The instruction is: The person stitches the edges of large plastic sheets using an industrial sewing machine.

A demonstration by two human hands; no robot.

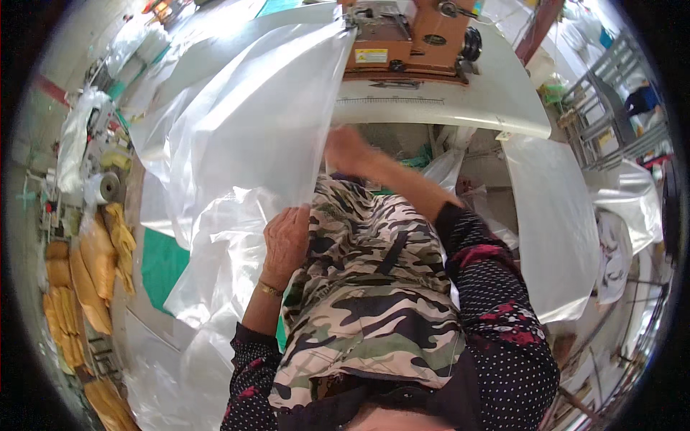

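Note:
A large translucent white plastic sheet (pixel 244 122) hangs from the sewing machine (pixel 431 43) down over the table's left side toward my lap. Its right edge runs straight from the machine's needle area to my left hand (pixel 286 241), whose closed fingers pinch that edge. Further up, my right hand (pixel 346 151) is beside the same edge, smeared by motion, so its fingers cannot be made out. The brown machine stands on a white table (pixel 489 100), and small metal thread snips (pixel 394 84) lie in front of its base.
Ruler markings run along the table near its front edge. At the left are a roll of material (pixel 108 188) and stacked yellow-orange bundles (pixel 95 251). A pale sheet (pixel 553 215) hangs at the right, near a grey metal rack (pixel 611 100). A camouflage apron (pixel 381 280) covers my lap.

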